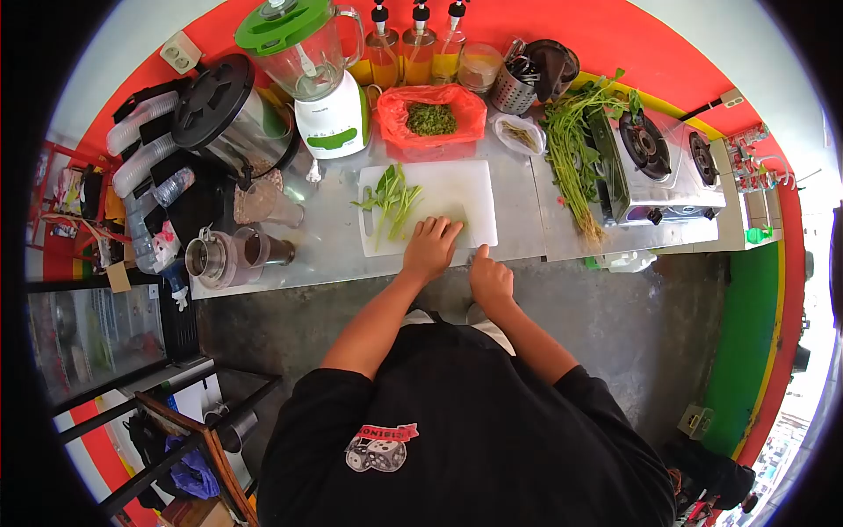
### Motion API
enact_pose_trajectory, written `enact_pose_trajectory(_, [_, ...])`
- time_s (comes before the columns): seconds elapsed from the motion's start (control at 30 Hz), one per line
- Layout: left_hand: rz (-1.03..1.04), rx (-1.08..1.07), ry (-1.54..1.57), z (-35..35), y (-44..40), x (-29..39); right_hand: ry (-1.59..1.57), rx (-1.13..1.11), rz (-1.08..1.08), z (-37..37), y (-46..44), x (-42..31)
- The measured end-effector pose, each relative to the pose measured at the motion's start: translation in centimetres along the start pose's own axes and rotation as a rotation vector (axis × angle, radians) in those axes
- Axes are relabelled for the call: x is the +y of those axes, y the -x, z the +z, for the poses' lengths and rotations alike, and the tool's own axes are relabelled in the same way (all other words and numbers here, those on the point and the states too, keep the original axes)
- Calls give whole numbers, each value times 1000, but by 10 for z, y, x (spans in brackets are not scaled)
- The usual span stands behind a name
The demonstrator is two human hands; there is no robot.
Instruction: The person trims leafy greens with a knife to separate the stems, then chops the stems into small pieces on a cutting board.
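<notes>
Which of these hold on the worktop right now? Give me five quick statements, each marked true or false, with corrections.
1. The left hand is over the white cutting board. True.
2. The blender has a red lid. False: the blender's lid is green.
3. The red plastic bag holds chopped greens. True.
4. The bunch of long-stemmed greens lies to the right of the stove. False: the bunch is on the stove's left side.
5. The right hand is at the board's near edge. True.
</notes>
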State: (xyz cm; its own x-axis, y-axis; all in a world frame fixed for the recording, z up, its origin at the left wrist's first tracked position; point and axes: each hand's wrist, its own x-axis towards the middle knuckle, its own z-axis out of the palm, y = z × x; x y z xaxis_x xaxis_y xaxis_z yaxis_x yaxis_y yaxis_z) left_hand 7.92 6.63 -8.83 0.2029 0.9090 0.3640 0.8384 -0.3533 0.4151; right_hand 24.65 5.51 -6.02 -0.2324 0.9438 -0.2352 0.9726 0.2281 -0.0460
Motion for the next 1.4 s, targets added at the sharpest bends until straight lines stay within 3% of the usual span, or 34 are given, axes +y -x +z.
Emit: enact_pose_trajectory(1.4, [-53, -2, 40, -4, -5, -1, 20, 59, -65, 2, -37, -7])
